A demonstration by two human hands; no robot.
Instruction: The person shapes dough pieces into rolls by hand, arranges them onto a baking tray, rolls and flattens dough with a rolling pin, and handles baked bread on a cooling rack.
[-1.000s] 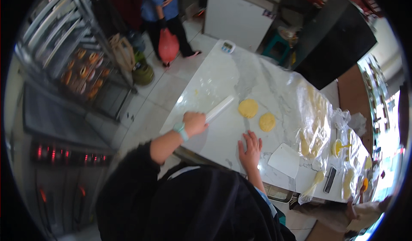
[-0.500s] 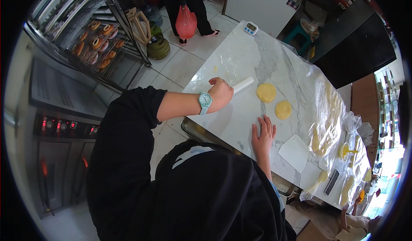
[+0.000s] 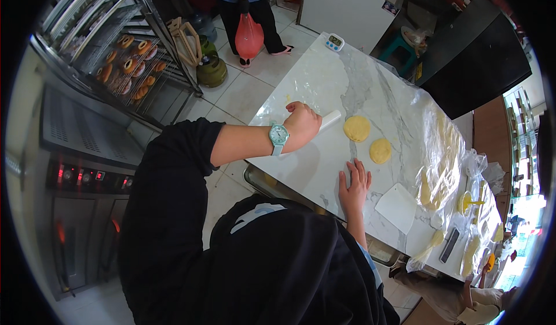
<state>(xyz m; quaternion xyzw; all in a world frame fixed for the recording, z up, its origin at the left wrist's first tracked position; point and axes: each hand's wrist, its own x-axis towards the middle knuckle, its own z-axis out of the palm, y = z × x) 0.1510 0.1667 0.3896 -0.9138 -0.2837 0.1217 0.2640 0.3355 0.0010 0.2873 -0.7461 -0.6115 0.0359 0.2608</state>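
My left hand (image 3: 302,127), with a pale turquoise watch (image 3: 278,135) on the wrist, is closed round a white rolling pin (image 3: 331,120). Only the end of the pin shows past my knuckles, over the marble-patterned table (image 3: 324,177). Two flat yellow dough rounds lie to the right of it: a larger round (image 3: 357,128) close to the pin's end and a smaller round (image 3: 380,150) nearer to me. My right hand (image 3: 354,190) rests palm down on the table below the smaller round, fingers stretched out and holding nothing. Beside it lies a white dough scraper (image 3: 397,208).
Clear plastic sheeting (image 3: 440,151) covers yellow dough along the table's right side. A small timer (image 3: 334,42) sits at the far corner. On the left stand a rack of baked doughnuts (image 3: 136,64) and a steel oven (image 3: 87,151). A person holds a red bag (image 3: 249,37) beyond the table.
My left hand has shifted slightly to the right along the rolling pin, so less of the pin shows. My right hand stays flat in its place. The view has tilted a little.
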